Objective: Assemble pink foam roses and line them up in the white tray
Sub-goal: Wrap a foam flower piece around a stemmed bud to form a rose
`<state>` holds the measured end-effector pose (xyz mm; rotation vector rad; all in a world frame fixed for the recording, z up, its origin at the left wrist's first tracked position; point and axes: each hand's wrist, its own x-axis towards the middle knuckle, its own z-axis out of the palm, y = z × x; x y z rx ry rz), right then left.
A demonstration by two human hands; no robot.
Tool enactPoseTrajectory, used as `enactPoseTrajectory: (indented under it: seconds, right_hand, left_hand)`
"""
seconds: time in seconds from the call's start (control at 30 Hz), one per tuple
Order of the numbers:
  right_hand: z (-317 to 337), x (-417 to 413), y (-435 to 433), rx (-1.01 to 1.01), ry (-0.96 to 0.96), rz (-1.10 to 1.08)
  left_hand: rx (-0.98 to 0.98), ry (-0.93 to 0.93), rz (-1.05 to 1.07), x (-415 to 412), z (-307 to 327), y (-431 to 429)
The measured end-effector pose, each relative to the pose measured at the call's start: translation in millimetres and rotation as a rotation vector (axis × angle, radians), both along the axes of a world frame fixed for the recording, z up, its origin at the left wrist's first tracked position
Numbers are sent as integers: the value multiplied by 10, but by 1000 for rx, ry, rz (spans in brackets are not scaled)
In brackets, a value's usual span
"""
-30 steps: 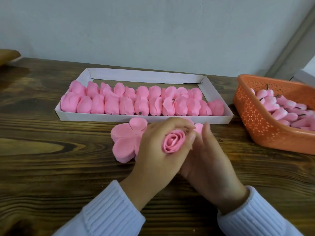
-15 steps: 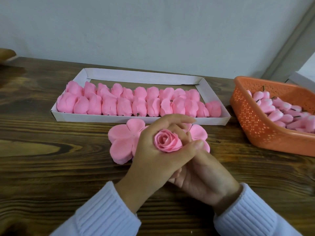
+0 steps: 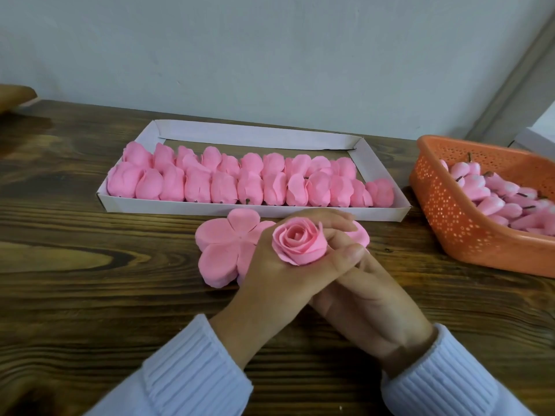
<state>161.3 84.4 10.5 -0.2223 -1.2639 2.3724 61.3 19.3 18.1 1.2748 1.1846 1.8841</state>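
Head view: the left hand (image 3: 279, 280) lies over the right hand (image 3: 369, 304) above the dark-grained wooden table (image 3: 90, 295). The left hand's thumb and forefinger are curled round a rolled pink foam rose (image 3: 300, 243), which sits upright in that grip with its spiral of petals facing up. The right hand is tucked beneath the left, palm side hidden. Its fingers reach under toward the base of the flower, and whether they pinch anything cannot be told. Both wrists come out of white ribbed knit sleeves (image 3: 195, 373).

Just left of the left hand, partly under its knuckles, a flat pink foam five-petal cutout (image 3: 222, 250) lies on the wood. Another flat pink petal edge (image 3: 362, 235) shows just past the fingertips on the right.

Beyond the hands, close to the fingertips, stands a shallow white cardboard tray (image 3: 255, 135) holding finished pink foam roses (image 3: 240, 181) lying on their sides in two packed rows along its near wall. Its far strip is bare.

Right of the right hand, well apart, stands a perforated orange plastic basket (image 3: 450, 223) holding pink foam buds with dark stems (image 3: 495, 196).
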Motion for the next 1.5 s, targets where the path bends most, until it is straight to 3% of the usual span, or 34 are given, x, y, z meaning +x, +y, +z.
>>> enactPoseTrajectory:
  seconds: [0.1, 0.27, 0.47, 0.8, 1.0, 1.33, 1.5]
  right_hand:
    - [-4, -5, 0, 52, 23, -29]
    - [-66, -40, -15, 231, -75, -225]
    - [-68, -53, -16, 14, -98, -76]
    - [-57, -49, -16, 47, 8, -92]
    - [-44, -57, 24, -34, -99, -10]
    - [-49, -38, 1, 79, -22, -109]
    - [-16, -26, 33, -50, -126, -9]
  left_hand:
    - [30, -37, 36, -2, -28, 19]
    - [-49, -258, 22, -17, -10, 37]
    - [-106, -200, -6, -7, 5, 2]
    - [-118, -172, 44, -6, -31, 42]
    - [-173, -249, 14, -1, 4, 17]
    - [-157, -236, 33, -20, -10, 31]
    - [-169, -246, 20, -17, 6, 14]
